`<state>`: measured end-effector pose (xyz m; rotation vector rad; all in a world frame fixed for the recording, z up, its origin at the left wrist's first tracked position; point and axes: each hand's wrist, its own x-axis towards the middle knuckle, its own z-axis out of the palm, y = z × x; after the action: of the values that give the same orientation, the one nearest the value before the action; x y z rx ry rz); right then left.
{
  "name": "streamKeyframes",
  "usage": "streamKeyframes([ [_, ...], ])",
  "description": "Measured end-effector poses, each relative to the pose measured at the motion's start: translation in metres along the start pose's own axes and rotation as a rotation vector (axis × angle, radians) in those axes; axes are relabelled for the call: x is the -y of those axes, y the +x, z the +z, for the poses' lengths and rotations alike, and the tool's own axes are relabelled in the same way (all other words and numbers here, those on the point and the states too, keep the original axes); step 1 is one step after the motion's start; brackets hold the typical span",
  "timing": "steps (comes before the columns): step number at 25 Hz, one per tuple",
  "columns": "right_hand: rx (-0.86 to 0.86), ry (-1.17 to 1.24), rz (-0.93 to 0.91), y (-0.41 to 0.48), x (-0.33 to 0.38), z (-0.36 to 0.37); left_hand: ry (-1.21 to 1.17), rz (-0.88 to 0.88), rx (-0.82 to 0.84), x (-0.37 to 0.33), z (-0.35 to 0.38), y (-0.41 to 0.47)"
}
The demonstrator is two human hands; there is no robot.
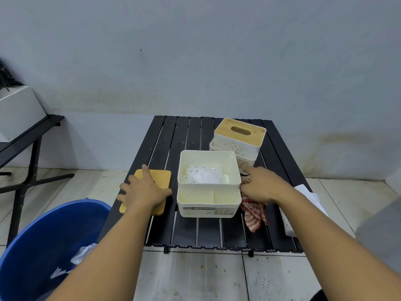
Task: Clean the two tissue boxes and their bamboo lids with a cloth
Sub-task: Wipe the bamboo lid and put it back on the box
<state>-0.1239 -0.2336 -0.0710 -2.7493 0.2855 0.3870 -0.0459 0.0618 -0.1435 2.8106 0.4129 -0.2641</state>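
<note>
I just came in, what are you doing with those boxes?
A person is cleaning tissue boxes on the black table. The left hand rests flat on a bamboo lid beside the open box. The right hand grips the red checked cloth on its other side. The spotty second box behind has its own lid on.

Bare slats up front — open box, lidded box behind

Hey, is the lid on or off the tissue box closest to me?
Off. The near tissue box is open-topped with tissue showing inside; its bamboo lid lies flat on the table beside it, under the left hand.
</note>
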Motion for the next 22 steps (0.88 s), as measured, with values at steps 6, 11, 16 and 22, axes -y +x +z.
streamKeyframes([
  [6,0.13,-0.164,0.039,0.016,-0.006,0.026,-0.323,-0.066,0.004,-0.006,-0.027,-0.009],
  [11,-0.108,-0.165,0.065,0.027,-0.008,0.049,-1.421,0.169,0.239,-0.026,-0.094,-0.045],
  [16,-0.441,0.497,0.128,0.019,0.006,0.007,-1.874,0.409,0.638,-0.033,-0.102,-0.082],
  [22,-0.314,1.174,-0.211,-0.02,0.094,-0.053,-1.954,0.355,0.712,-0.061,-0.101,-0.093],
])
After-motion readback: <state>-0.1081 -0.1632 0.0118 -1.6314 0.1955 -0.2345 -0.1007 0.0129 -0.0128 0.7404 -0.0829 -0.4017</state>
